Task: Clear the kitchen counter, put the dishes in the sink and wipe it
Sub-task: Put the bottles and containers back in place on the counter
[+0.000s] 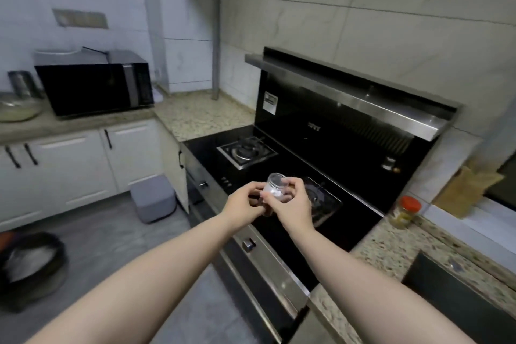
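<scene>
Hands [272, 201] gripping clear jar [275, 186], tilted, mouth up-left

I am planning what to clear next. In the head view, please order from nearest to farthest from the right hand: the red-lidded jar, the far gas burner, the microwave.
From the right hand:
1. Far gas burner, up-left on the hob.
2. Red-lidded jar, right, on the counter.
3. Microwave, far left, on the other counter.

The jar [275, 188] is partly hidden by fingers. The bowl [16, 110] at the left edge is cut off. The sink [458, 296], lower right, is cut off too.
</scene>
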